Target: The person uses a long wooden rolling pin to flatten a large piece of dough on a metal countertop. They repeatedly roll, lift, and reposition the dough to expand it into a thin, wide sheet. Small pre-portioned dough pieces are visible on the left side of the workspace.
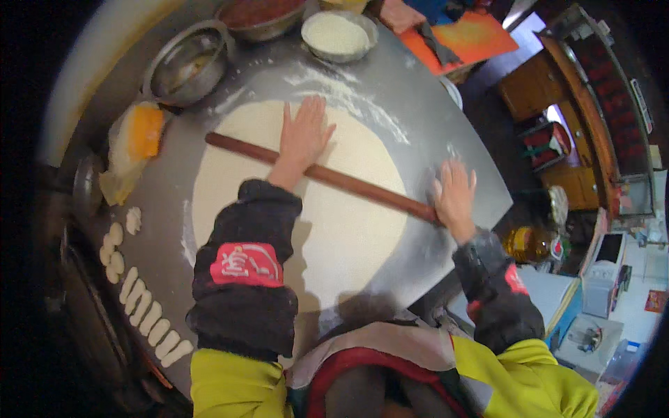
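Observation:
A broad round sheet of rolled dough [345,230] covers the middle of the steel worktop. Across it, slanting down to the right, lies a long brown wooden rolling pin [360,185]. My left hand [306,128] is spread flat over the far part of the dough, its wrist crossing above the pin. Beyond the dough's right edge, my right hand [453,190] is at the pin's right end, palm down with fingers extended. That hand is slightly blurred, and whether its palm presses on the pin cannot be told. Neither hand has its fingers closed around anything.
Loose flour [360,102] streaks the worktop [434,104] past the dough. At the back stand a bowl of flour [337,34] and a metal bowl [188,65]. Several dough strips [154,318] and dough balls [112,251] line the left edge, near a plastic bag [133,141].

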A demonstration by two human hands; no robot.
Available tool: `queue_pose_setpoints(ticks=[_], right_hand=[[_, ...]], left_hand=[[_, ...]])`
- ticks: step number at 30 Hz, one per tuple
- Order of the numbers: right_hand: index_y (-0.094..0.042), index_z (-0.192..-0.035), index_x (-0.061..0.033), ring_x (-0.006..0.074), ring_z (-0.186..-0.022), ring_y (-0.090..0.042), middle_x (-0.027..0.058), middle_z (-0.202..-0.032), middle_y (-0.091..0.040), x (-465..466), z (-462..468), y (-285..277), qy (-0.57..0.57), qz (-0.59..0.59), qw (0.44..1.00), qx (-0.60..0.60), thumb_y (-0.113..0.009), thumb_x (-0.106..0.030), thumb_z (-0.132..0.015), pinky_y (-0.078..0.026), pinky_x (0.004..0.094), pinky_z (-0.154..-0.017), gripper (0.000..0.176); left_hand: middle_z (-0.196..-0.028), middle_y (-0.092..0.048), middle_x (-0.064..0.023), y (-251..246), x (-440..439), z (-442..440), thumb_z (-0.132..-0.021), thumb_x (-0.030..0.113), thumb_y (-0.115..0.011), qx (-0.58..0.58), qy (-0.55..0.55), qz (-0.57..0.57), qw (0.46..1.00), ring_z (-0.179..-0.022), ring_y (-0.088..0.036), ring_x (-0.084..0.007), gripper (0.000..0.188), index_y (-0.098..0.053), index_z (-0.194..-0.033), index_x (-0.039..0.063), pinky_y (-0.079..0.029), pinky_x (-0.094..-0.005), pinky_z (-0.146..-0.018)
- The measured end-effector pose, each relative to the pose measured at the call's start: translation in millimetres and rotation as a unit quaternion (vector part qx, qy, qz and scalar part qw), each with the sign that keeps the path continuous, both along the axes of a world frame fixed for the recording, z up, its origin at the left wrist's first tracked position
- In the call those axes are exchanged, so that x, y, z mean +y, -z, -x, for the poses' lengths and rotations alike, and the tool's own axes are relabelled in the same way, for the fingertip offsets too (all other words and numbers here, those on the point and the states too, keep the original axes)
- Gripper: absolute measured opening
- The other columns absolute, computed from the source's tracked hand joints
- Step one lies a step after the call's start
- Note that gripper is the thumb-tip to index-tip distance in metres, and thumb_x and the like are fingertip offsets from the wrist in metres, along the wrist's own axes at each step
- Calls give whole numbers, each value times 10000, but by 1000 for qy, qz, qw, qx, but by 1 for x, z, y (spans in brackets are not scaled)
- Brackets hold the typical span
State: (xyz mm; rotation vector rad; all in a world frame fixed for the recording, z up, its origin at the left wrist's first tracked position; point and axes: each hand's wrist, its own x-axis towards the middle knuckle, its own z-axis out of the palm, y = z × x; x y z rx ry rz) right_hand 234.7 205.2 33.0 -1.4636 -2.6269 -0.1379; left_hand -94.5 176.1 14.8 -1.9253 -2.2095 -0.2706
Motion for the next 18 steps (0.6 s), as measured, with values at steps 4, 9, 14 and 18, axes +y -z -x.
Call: queue_pose_setpoints(ticks=[4,9,14,18], right_hand=[[-402,-1348,-20,364,-1313,-342,213,-1399,-378,-39,8,-6,-91,167,981,36,-613,-298,-826,-226,550,-1081,628],[-400,-1343,-16,344,-1244,-412,187,-1368,-414,9,10,27,-137,123,983,-19,-614,-317,-832,-322,504,-1020,630],[-472,-1249,-17,337,-1028,-530,159,-1150,-541,52,0,27,-96,222,970,-37,-616,-310,-833,-455,427,-845,528],[-494,-1211,-13,348,-940,-552,158,-1044,-560,43,-40,13,-117,219,969,-1,-659,-236,-787,-471,427,-788,507]], left_hand=[[-1504,-276,-112,-12,-60,-11,-917,394,-478,-58,28,102,993,-1387,-259,-234,669,-260,-1446,46,-130,-499,-1134],[-1421,-394,-155,28,20,3,-907,363,-506,-42,35,-1,999,-1338,-332,-286,612,-353,-1386,14,-198,-489,-1116],[-1430,-378,-162,16,73,6,-928,372,-468,-63,23,-66,996,-1348,-315,-293,605,-343,-1390,2,-188,-499,-1114],[-1436,-377,-155,14,21,-4,-925,382,-476,-56,26,-19,998,-1352,-314,-268,612,-358,-1384,-6,-187,-479,-1121]])
